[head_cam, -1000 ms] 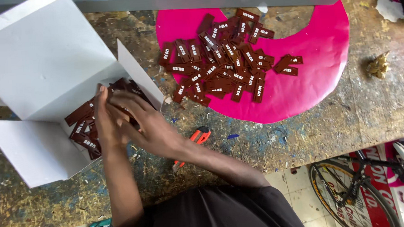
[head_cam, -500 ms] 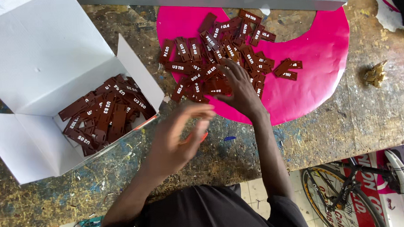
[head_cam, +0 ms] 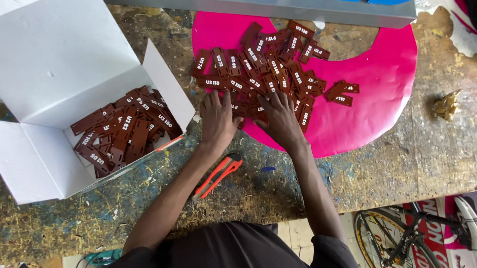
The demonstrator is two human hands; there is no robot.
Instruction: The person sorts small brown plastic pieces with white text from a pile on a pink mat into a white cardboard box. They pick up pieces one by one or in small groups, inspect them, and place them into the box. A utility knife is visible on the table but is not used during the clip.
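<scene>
Pressing both hands flat, I have my left hand [head_cam: 218, 118] and right hand [head_cam: 280, 118] with fingers spread on the brown tags [head_cam: 267, 67] heaped on the pink sheet [head_cam: 377, 88] at twelve o'clock. They look light, stiff and slick, so I'd pinch them by the edges. At nine o'clock, the white box [head_cam: 44, 68] holds more.

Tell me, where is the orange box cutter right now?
In the head view the orange box cutter lies on the paint-stained workbench, just under the left hand's wrist, between the white box and the pink sheet.
</scene>
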